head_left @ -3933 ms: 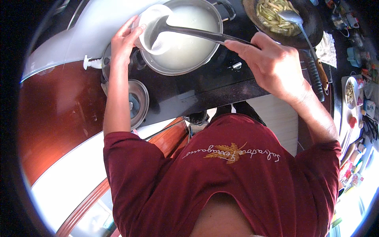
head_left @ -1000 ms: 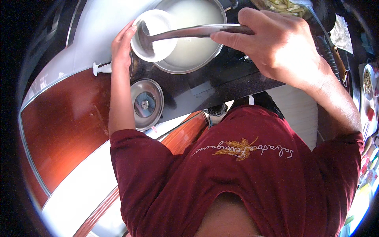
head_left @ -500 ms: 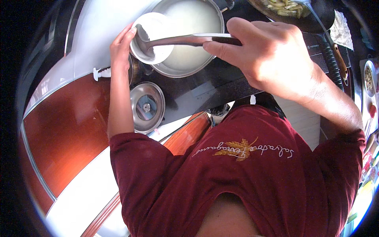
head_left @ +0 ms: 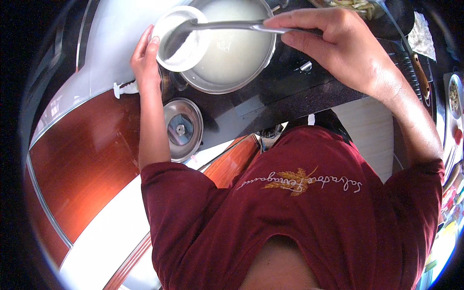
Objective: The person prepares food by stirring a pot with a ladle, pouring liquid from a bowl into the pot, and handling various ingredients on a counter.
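My left hand (head_left: 145, 60) grips a white bowl (head_left: 199, 48) by its left side, fingers along the rim. The bowl is held over the left edge of a large metal pot (head_left: 212, 91) of cloudy whitish liquid (head_left: 241, 53). My right hand (head_left: 340, 46) is closed round the handle end of a metal ladle (head_left: 232, 24), which reaches leftward across the pot. The ladle's head is over the bowl's opening, tilted and somewhat blurred. How much is inside the bowl is hard to make out.
A round metal lid (head_left: 197, 121) lies on the dark counter (head_left: 232, 116) near my left forearm. At the upper right a dark pan (head_left: 394, 24) holds pale cut strips, with a spatula across it. A crumpled white cloth (head_left: 421, 36) and a dish (head_left: 454, 96) are farther right.
The ladle has lifted and swung farther from me, its head rising within the bowl. My right hand has moved up and away; the bowl has shifted slightly left and away.
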A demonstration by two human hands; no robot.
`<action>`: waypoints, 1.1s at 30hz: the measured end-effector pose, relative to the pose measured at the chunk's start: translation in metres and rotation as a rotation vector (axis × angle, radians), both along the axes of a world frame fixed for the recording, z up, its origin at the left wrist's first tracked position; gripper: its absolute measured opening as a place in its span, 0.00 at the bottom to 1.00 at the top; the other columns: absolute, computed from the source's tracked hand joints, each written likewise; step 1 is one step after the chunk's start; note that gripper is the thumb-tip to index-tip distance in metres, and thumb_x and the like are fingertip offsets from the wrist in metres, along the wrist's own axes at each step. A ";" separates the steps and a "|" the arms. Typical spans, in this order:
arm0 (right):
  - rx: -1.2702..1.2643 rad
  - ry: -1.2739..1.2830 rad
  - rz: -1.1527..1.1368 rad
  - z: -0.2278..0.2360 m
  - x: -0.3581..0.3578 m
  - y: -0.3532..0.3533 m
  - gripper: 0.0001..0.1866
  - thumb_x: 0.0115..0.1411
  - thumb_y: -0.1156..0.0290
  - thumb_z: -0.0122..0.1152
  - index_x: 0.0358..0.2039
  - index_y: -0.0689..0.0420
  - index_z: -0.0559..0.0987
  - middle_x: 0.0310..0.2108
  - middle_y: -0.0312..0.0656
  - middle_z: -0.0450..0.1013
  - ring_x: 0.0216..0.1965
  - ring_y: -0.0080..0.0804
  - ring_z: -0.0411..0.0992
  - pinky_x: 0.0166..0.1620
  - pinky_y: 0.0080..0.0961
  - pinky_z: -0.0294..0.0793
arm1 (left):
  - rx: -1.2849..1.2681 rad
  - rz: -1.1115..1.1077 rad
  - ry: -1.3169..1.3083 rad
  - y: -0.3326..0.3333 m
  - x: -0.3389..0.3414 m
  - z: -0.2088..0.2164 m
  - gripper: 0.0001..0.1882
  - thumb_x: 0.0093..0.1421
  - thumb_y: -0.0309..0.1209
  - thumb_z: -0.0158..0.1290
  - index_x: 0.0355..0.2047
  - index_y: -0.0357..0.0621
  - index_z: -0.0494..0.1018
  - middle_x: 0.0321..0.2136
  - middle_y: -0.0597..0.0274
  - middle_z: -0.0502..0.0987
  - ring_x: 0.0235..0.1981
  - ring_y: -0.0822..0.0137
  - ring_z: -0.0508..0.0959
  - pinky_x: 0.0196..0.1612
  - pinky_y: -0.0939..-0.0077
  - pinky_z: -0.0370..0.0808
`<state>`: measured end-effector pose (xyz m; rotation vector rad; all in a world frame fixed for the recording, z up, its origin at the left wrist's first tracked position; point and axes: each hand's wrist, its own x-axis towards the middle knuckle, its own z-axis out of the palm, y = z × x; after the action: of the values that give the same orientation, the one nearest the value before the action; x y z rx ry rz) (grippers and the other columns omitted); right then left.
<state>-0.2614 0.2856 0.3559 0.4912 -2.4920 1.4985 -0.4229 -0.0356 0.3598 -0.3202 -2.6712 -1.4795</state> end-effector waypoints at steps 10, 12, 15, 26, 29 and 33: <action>0.199 0.102 0.029 0.030 -0.001 0.014 0.13 0.46 0.80 0.62 0.35 0.62 0.81 0.22 0.46 0.75 0.22 0.37 0.75 0.23 0.28 0.73 | -0.101 0.021 0.014 0.003 0.008 -0.001 0.22 0.57 0.26 0.51 0.52 0.33 0.69 0.50 0.51 0.72 0.50 0.65 0.72 0.54 0.75 0.66; 0.283 0.063 0.014 0.032 -0.001 0.008 0.13 0.47 0.79 0.61 0.36 0.62 0.80 0.25 0.47 0.76 0.23 0.37 0.76 0.24 0.28 0.74 | -0.061 0.016 0.012 0.002 0.006 -0.003 0.21 0.56 0.26 0.51 0.52 0.34 0.70 0.49 0.52 0.72 0.50 0.66 0.71 0.55 0.74 0.66; 0.437 0.200 -0.052 0.009 0.006 -0.004 0.15 0.56 0.72 0.59 0.45 0.48 0.78 0.20 0.36 0.70 0.22 0.30 0.71 0.26 0.26 0.71 | -0.117 0.013 0.022 0.006 0.004 0.001 0.22 0.56 0.26 0.52 0.51 0.33 0.69 0.49 0.50 0.72 0.51 0.65 0.71 0.55 0.74 0.65; 0.484 0.098 -0.019 0.008 0.024 0.004 0.18 0.55 0.74 0.59 0.47 0.46 0.77 0.17 0.36 0.64 0.19 0.30 0.67 0.23 0.27 0.67 | -0.003 0.051 0.038 0.003 0.000 -0.009 0.23 0.56 0.28 0.53 0.52 0.32 0.69 0.49 0.49 0.72 0.50 0.65 0.72 0.55 0.74 0.65; 0.446 0.082 -0.007 0.006 0.031 0.014 0.18 0.55 0.74 0.59 0.47 0.46 0.78 0.17 0.36 0.63 0.18 0.30 0.66 0.22 0.27 0.66 | 0.034 0.080 0.012 -0.006 -0.004 -0.012 0.23 0.55 0.28 0.54 0.51 0.32 0.69 0.49 0.50 0.72 0.49 0.66 0.72 0.54 0.74 0.66; 0.363 -0.003 -0.033 -0.002 0.038 0.023 0.15 0.54 0.75 0.60 0.44 0.51 0.79 0.21 0.38 0.70 0.20 0.28 0.68 0.24 0.26 0.67 | 0.012 0.091 0.072 -0.011 -0.003 -0.010 0.25 0.51 0.29 0.58 0.50 0.34 0.71 0.43 0.54 0.75 0.42 0.70 0.73 0.47 0.77 0.69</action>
<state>-0.2233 0.3083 0.3537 0.4981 -2.7696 1.0354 -0.4261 -0.0464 0.3501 -0.2432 -2.5840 -1.4291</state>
